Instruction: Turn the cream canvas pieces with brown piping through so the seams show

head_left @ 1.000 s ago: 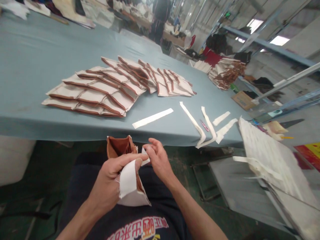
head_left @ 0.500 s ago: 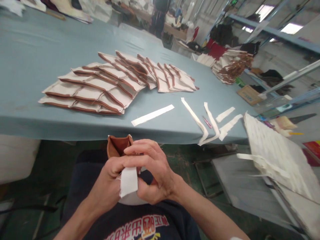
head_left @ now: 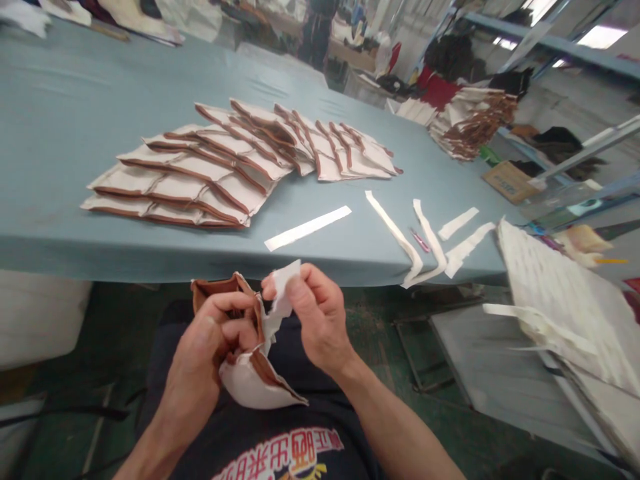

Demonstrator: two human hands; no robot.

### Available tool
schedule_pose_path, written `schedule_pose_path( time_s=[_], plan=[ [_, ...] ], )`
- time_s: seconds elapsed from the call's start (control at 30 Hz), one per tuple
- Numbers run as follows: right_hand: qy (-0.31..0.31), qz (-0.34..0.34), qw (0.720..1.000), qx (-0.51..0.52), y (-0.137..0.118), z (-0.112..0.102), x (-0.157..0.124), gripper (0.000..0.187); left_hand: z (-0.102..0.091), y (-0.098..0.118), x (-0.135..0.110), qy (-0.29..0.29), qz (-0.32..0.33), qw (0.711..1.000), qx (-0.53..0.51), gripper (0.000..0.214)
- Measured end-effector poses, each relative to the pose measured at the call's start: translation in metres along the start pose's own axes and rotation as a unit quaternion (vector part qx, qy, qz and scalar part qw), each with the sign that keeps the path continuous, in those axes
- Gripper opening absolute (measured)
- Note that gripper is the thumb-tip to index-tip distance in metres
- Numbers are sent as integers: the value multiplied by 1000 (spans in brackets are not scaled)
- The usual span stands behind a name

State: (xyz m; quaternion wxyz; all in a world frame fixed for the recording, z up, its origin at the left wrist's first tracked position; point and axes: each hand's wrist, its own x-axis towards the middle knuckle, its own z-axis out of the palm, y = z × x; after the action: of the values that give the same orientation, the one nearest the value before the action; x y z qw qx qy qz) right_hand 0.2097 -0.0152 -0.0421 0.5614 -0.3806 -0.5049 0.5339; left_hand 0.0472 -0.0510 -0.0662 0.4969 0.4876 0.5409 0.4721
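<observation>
Blue-green and cloth-covered, the table (head_left: 50, 153) carries cream fabric pouches with brown edging (head_left: 225, 155) overlapped in a curved row, perhaps so each lifts off singly. Just in front of its near edge, the left hand (head_left: 203, 343) curls its fingers around a cream, brown-lined fabric pouch (head_left: 255, 387), seemingly steadying it, while the right hand (head_left: 323, 327) pinches a thin white strip (head_left: 283, 291) beside it. Curled fingers hide the held pouch's middle, whether the strip's lower end is attached cannot be told, and a blurred, dark-clothed person (head_left: 317, 33) beyond is cut off at the top.

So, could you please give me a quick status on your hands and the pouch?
Left hand gripping pouch. Right hand pinching white strip beside it. Loose strips on table, apart from hands.
</observation>
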Motion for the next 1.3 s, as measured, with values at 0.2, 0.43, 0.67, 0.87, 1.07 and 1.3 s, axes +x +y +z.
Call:
schedule_pose_path(
  time_s=[0.2, 0.43, 0.67, 0.87, 1.07, 1.3],
  plan=[
    [-22, 133, 991, 17, 27, -16, -3, 57, -29, -26, -18, 43, -34, 998, -13, 37],
    [-106, 222, 969, -15, 26, -3, -25, 57, -49, -10, -33, -3, -19, 996, 84, 29],
    [-109, 253, 957, -89, 10, 13, -44, 41, -58, -9, -17, -95, 59, 984, 137, 33],
    [-70, 244, 954, -157, 3, 23, -48, 35, -55, -8, -17, -87, 37, 990, 109, 34],
    [-30, 226, 949, -219, 1, 29, -46, 35, -60, -21, -15, -104, -33, 993, 53, 32],
    [-3, 223, 944, -242, 8, 31, -54, 36, -63, -35, -14, -105, -76, 992, 13, 42]
  ],
)
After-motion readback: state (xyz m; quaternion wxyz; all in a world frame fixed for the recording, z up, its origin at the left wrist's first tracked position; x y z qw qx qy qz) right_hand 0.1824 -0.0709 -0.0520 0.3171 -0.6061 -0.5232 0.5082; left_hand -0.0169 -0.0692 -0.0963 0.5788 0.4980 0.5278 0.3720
